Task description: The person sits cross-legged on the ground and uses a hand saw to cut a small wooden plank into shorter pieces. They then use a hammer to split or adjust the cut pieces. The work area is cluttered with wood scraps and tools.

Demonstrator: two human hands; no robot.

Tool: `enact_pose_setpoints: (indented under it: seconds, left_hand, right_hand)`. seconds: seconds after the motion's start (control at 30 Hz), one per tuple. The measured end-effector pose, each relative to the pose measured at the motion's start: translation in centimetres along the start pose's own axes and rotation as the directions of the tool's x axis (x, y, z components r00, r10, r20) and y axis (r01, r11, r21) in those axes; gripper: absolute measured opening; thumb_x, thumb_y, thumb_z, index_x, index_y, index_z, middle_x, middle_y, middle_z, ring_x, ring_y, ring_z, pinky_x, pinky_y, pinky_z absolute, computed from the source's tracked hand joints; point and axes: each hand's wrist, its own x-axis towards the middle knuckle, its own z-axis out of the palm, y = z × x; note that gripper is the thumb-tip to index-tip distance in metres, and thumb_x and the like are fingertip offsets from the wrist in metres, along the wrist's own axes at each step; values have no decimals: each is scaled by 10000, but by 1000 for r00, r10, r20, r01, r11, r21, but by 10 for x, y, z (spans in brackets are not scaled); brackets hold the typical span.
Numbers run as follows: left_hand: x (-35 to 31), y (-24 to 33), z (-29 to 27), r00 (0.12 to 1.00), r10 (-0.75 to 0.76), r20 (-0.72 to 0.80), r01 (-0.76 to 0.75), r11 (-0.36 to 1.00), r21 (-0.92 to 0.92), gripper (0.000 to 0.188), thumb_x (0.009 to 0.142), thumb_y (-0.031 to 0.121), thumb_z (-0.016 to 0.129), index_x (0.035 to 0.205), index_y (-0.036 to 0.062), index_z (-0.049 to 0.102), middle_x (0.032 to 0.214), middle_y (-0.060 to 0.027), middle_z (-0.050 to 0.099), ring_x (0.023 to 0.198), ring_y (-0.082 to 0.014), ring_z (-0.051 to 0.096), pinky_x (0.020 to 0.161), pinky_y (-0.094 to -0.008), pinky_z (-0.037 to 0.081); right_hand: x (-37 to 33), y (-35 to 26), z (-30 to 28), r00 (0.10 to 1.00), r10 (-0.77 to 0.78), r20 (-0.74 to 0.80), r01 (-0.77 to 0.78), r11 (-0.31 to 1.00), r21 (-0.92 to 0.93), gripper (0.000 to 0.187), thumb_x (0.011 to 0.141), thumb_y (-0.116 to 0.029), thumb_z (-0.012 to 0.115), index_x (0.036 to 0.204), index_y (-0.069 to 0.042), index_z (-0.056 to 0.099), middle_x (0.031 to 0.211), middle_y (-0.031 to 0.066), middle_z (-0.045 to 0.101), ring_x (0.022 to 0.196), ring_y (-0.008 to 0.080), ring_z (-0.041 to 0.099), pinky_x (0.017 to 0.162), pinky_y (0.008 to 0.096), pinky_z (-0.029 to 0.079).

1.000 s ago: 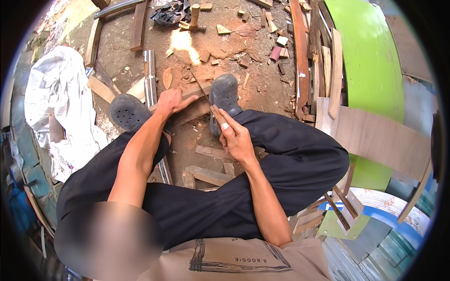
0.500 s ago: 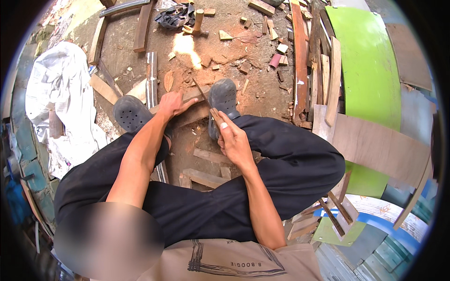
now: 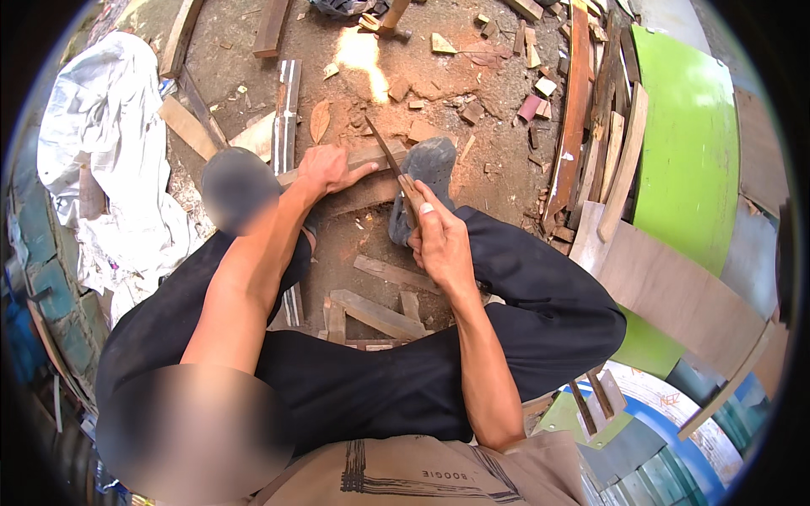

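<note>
- Left hand [image 3: 325, 169] rests on the wood [image 3: 369, 157] between the shoes, thumb out; finger closure can't tell.
- Right hand [image 3: 443, 244] wraps the handle of the saw [image 3: 386, 148], blade across wood by right shoe [image 3: 432, 164].
- Step: apparently sawing; next stroke likely needs firm wood.
- Versus earlier: view shifted, holds look unchanged.

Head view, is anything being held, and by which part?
The right hand holds what looks like a saw by its wooden handle. The left hand lies on a wooden piece; any grip is unclear.
</note>
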Motion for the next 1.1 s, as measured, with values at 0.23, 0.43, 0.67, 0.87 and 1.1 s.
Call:
enact_pose_setpoints:
  seconds: [0.23,0.43,0.67,0.87,1.1]
  left_hand:
    - [3,-3,-6,998,16,-66,-14,999,34,922,885,810,470,1082,-57,715,886,-297,716,903,-447,718,835,-505,568]
    - [1,0,4,992,58,-116,-53,998,44,1001,880,852,409,1076,-84,707,962,-272,731,942,-413,726,838,-474,580]
    - [-1,-4,8,992,47,-118,-40,997,67,1013,882,861,384,1021,-84,723,936,-292,724,947,-412,724,827,-479,576]
    - [0,7,1,997,34,-72,-29,997,72,999,889,847,402,996,-95,721,925,-289,724,915,-421,725,821,-485,575]
    - [0,-5,13,988,73,-134,-59,993,101,1007,900,842,386,997,-106,714,870,-296,716,882,-428,724,794,-496,575]
  right_hand:
    - [-69,-33,-16,999,36,-4,-35,998,45,494,1065,-284,494,1487,-28,521,691,-30,490,604,62,457,562,259,410]
    - [-12,-3,-12,1000,20,11,-21,999,37,497,1058,-278,515,1479,-14,523,719,-21,513,627,57,478,587,255,438]
    - [-103,-31,-30,993,120,-16,-120,992,-32,500,1035,-256,534,1457,11,526,1240,232,685,1127,185,628,981,331,477]
    - [-4,15,-6,993,-109,-39,107,993,-43,501,1037,-281,536,1434,24,540,1294,269,666,1240,300,635,1045,356,460]
    - [-104,-5,-33,998,-63,9,63,998,0,529,1032,-271,532,1444,60,507,1324,267,651,1294,321,609,1070,357,451]
